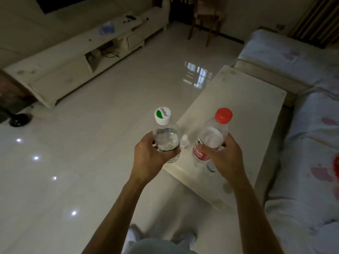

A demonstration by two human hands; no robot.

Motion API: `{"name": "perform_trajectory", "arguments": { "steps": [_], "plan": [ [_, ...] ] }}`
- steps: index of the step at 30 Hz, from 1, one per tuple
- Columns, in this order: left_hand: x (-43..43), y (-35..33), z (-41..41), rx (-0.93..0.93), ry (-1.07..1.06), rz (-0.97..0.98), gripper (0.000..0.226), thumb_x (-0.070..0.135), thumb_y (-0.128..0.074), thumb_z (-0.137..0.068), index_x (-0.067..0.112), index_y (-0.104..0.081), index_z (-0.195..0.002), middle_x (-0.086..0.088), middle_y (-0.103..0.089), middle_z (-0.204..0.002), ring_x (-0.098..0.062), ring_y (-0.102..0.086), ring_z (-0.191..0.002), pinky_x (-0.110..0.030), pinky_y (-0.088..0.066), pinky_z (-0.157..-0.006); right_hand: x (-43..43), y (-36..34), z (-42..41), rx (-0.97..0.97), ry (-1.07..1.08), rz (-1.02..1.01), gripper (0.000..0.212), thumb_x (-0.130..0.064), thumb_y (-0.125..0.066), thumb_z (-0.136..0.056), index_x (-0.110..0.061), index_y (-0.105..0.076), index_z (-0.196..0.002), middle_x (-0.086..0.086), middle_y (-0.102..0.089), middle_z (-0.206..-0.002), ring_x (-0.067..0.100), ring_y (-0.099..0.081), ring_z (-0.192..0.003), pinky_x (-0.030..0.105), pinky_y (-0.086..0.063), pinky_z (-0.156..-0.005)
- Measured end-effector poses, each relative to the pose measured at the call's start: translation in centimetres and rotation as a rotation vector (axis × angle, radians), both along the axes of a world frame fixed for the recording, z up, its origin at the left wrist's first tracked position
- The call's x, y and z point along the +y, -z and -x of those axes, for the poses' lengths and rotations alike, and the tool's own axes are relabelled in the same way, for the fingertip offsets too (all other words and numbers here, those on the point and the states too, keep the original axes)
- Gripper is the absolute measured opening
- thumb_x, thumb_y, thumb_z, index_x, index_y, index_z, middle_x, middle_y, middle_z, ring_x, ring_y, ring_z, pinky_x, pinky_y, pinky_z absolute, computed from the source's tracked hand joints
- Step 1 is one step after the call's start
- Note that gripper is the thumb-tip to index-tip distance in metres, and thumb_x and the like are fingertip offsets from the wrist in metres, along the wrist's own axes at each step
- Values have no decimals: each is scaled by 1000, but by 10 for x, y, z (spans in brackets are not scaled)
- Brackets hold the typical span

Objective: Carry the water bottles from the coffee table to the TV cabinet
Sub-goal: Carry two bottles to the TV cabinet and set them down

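Note:
My left hand (149, 158) grips a clear water bottle with a white and green cap (165, 132), held upright above the near corner of the cream coffee table (244, 114). A second clear bottle with a red cap and red label (212, 136) is in my right hand (223, 158), lifted over the same table end. Between the two, a small white-capped bottle (185, 142) stands on the table. The long cream TV cabinet (73, 57) runs along the far left wall.
Glossy white floor tiles (110, 125) lie between table and cabinet. A sofa with a floral cover (311, 143) is on the right. A wooden chair (207, 21) stands at the back. A black fan base (18, 120) sits at the left. A blue item (107, 28) lies on the cabinet.

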State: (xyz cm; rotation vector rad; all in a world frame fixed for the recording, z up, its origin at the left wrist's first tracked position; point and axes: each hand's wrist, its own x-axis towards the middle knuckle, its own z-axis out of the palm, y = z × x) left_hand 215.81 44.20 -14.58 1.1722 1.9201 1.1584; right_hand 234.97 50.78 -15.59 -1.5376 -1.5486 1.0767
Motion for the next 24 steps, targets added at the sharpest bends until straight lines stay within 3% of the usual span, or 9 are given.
{"name": "perform_trajectory", "arguments": {
  "steps": [5, 9, 13, 17, 24],
  "plan": [
    [-32, 2, 82, -13, -110, 6, 68, 32, -85, -65, 14, -58, -124, 0, -67, -118, -18, -64, -104, -35, -55, -91, -17, -6, 90, 23, -62, 32, 56, -28, -85, -70, -24, -59, -119, -8, -67, -106, 14, -64, -99, 41, -56, -87],
    [-56, 4, 144, -11, -178, 8, 67, 30, -85, -65, 13, -58, -124, 0, -67, -118, -18, -64, -103, -31, -54, -89, -29, -5, 156, 38, -121, 38, 53, -28, -85, -67, -27, -61, -115, -15, -67, -101, 6, -64, -95, 32, -54, -87],
    [-79, 7, 200, 10, -245, 15, 66, 31, -87, -62, 14, -61, -120, 3, -69, -111, -14, -65, -96, -21, -51, -78, -39, -4, 216, 28, -181, 37, 48, -31, -85, -67, -29, -60, -108, -14, -67, -99, 6, -63, -95, 27, -53, -80],
    [-98, 12, 245, 26, -317, 27, 66, 34, -87, -59, 17, -63, -118, 6, -70, -106, -12, -66, -94, -18, -51, -74, -50, -6, 269, 80, -240, 51, 46, -25, -85, -69, -29, -61, -108, -15, -66, -98, 1, -63, -91, 10, -47, -67],
    [-111, 18, 294, 19, -416, 44, 62, 34, -88, -59, 18, -64, -114, 7, -71, -102, -9, -66, -90, -25, -53, -75, -44, -4, 327, 67, -352, 54, 50, -23, -85, -67, -25, -63, -112, -11, -68, -101, 4, -64, -92, 5, -45, -63]
  ]
}}
